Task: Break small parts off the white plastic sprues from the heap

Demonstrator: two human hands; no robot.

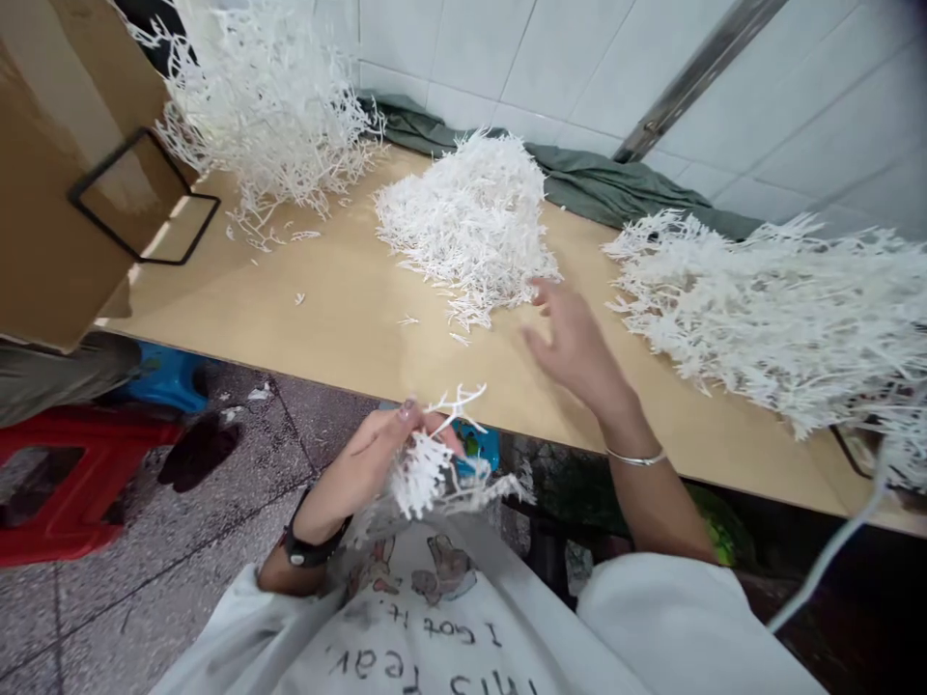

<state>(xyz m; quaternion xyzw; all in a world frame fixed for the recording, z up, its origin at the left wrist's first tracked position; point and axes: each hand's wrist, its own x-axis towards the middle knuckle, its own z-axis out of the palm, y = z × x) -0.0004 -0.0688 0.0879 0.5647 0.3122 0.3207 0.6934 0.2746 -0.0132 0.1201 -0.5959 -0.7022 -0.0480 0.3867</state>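
My left hand (369,463) is at the table's near edge, its fingers closed on a bunch of white branching plastic sprigs (424,473). One forked tip sticks up above my fingers. My right hand (572,343) is open above the plywood tabletop (333,280), holding nothing, with its fingers apart and near the edge of a heaped pile of white sprigs (463,222). A larger white mass (768,319) lies to its right, and another (267,106) rises at the far left. Small loose pieces (299,299) lie on the wood.
A cardboard box (65,164) with a black handle cutout stands at the table's left. Behind the table lie a green cloth (579,174) and a tiled wall (579,58). Below it are a red stool (72,473) and a blue stool (166,376) on a speckled floor.
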